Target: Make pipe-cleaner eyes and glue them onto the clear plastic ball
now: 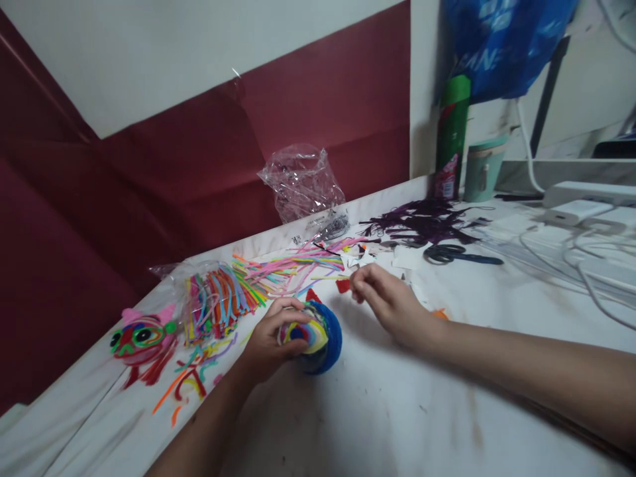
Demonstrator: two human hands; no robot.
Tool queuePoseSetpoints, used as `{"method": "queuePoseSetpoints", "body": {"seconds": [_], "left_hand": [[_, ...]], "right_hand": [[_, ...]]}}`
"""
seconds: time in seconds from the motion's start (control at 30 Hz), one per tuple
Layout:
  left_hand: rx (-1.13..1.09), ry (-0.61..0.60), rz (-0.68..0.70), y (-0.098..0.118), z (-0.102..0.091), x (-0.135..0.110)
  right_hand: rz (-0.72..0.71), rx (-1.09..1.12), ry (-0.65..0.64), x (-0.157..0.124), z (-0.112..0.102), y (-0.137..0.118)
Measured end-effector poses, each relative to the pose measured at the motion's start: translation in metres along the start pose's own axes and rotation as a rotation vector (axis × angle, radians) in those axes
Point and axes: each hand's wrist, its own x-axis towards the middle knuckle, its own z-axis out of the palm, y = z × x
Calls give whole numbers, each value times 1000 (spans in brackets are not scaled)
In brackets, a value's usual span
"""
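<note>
My left hand (271, 338) is closed round a round piece made of coiled pipe cleaners (318, 338), blue at its rim and many-coloured in the middle, which rests on the white table (377, 411). My right hand (385, 298) hovers just right of it with thumb and fingers pinched together; what they pinch is too small to name. A small red scrap (342, 285) lies between the two hands. A heap of coloured pipe cleaners (233, 295) lies beyond my left hand, partly in a clear bag.
A finished pipe-cleaner face with black eyes (142, 338) lies at the left. Loose pieces (186, 381) are scattered near it. Scissors (454, 254), purple scraps (422, 222), a clear bag (303, 182), a green can (452, 136), a cup (483, 169) and white cables (591, 255) sit behind.
</note>
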Motion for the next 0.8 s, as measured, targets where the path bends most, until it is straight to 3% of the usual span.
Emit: {"method": "queuePoseSetpoints", "body": {"seconds": [0.1,0.2,0.47,0.57,0.8], "left_hand": [[-117,45,-77,-5,-1,0],[-206,54,-110,-6,-2,1],[-186,49,-107,-4,0,0],[-149,39,-59,-5,0,0],[-109,12,-33,-5,0,-1]], "right_hand": [[103,35,84,7,-8,1],[99,12,26,6,-9,0],[-379,-87,-375,-19,8,-7],[-420,-200,-441,-24,12,-9],[-465,-417,-433,-26,19,-6]]}}
